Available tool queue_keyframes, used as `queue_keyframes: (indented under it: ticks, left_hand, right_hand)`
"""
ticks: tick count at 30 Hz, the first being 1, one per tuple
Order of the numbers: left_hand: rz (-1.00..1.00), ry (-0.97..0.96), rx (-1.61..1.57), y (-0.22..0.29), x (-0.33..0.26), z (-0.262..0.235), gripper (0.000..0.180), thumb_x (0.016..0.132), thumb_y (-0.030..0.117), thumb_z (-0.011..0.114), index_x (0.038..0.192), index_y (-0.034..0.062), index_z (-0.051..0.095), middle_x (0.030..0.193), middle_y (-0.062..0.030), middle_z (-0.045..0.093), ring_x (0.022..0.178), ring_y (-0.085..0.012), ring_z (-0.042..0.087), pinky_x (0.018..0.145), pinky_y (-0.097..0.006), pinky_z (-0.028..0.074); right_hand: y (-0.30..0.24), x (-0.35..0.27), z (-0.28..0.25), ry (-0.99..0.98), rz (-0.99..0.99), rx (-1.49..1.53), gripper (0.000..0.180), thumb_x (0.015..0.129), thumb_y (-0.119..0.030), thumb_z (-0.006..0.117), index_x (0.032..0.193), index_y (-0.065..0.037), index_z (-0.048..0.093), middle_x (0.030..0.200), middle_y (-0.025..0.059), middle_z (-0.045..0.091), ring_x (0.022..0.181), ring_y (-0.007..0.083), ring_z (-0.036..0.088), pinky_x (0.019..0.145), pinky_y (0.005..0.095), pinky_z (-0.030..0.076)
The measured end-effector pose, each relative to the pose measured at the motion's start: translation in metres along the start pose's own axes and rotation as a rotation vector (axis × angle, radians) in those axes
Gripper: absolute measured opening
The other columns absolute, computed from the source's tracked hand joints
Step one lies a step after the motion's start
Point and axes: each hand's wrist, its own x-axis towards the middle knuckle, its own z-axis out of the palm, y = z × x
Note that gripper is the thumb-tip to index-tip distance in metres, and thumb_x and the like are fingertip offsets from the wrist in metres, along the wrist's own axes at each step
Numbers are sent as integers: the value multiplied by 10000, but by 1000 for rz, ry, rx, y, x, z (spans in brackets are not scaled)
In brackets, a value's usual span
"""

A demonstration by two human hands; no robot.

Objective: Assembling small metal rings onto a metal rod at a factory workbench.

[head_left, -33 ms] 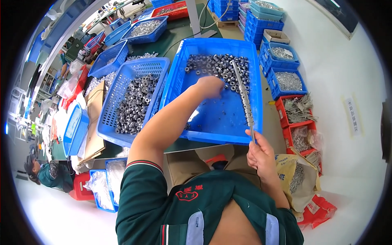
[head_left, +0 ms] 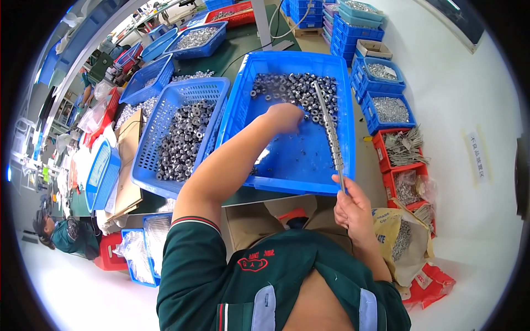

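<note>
My right hand [head_left: 353, 212] is closed around the lower end of a slim metal rod [head_left: 319, 99]. Several small shiny metal pieces [head_left: 333, 144] sit in a row along the rod, which slants up over the right side of a blue plastic bin [head_left: 345, 110]. Inside the bin, small dark metal rings [head_left: 301, 85], perhaps nuts, are heaped toward the far side. My left hand [head_left: 285, 117] reaches down into the bin at the near edge of that heap. Motion blur and its own back hide its fingers, so whether it holds a ring does not show.
Left of the bin, a blue perforated basket [head_left: 146, 149] holds more metal rings [head_left: 185, 138]. Cardboard sheets [head_left: 128, 160] lie beside it. Stacked blue crates [head_left: 371, 80] and red bins [head_left: 386, 151] of metal parts line the right wall. Another person [head_left: 69, 237] is at far left.
</note>
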Motion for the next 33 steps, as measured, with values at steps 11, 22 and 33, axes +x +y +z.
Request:
queue_keyframes:
  ticks: [11,22,33]
  left_hand:
    - [-55,180,-1625,-4,-18,-49,207,850,212,627,955,35,605,918,-64,654,795,-146,619,702,-279,485]
    - [279,99,-1886,7,-31,-62,193,856,137,607,988,0,579,973,-131,629,898,-221,612,790,-301,460]
    - [358,-94,-1683,15,-30,-52,184,810,93,664,973,14,629,964,-117,659,915,-192,620,809,-290,477]
  right_hand:
    - [-2,-3,1,6,9,-35,366,940,-105,443,1297,-25,423,580,-48,330,445,21,280,398,176,244]
    - [0,-2,2,-11,46,-12,371,955,-97,434,1322,-50,407,595,-64,325,447,8,266,410,168,232]
    - [1,-1,9,55,10,-51,356,946,-105,440,1295,-36,432,577,-56,314,439,15,270,396,173,232]
